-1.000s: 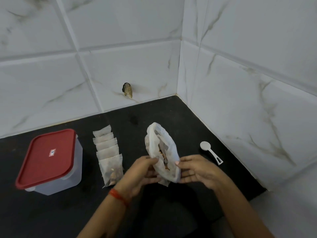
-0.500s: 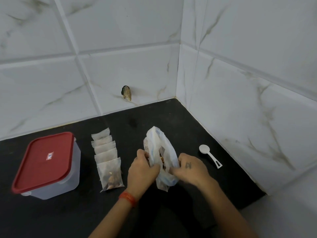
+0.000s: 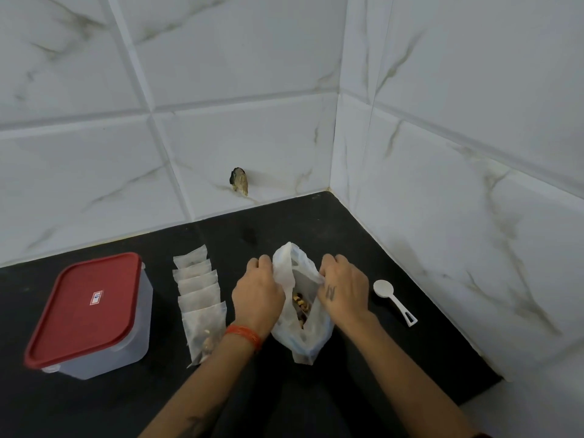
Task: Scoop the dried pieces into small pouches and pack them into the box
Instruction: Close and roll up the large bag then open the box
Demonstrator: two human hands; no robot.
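Observation:
A white plastic bag (image 3: 300,336) stands on the black counter with its mouth pulled apart. Brown dried pieces (image 3: 301,303) show inside it. My left hand (image 3: 257,294) grips the bag's left rim and my right hand (image 3: 343,292) grips its right rim. A row of several small white pouches (image 3: 199,295) lies left of the bag; the nearest one holds some pieces. A clear box with a shut red lid (image 3: 87,308) sits at the far left. A small white scoop (image 3: 393,300) lies to the right of my right hand.
The black counter (image 3: 395,358) ends at tiled walls behind and to the right, meeting in a corner. A small brown chipped spot (image 3: 239,181) marks the back wall. The counter's front edge drops off at the lower right.
Both hands moved up from the bag's lower sides to its rim and pulled the mouth wider, so the dried pieces inside show more.

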